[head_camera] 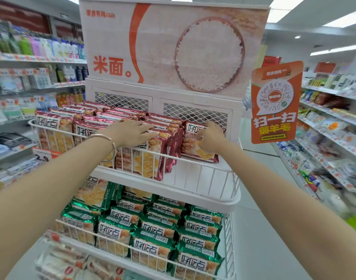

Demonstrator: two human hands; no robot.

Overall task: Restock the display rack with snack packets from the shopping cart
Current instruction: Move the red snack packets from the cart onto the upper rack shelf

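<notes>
Display rack point(213, 201), top tier: red packet point(190, 145) in hand at the right end
Green packets point(157, 229) fill the lower tier. Above, left hand point(130, 132) lies flat, fingers straight, on the red stack point(146, 160); right hand point(210, 138) curls round the upright red packet. Judged light, slippery foil, brittle contents: hold by the side seams
</notes>
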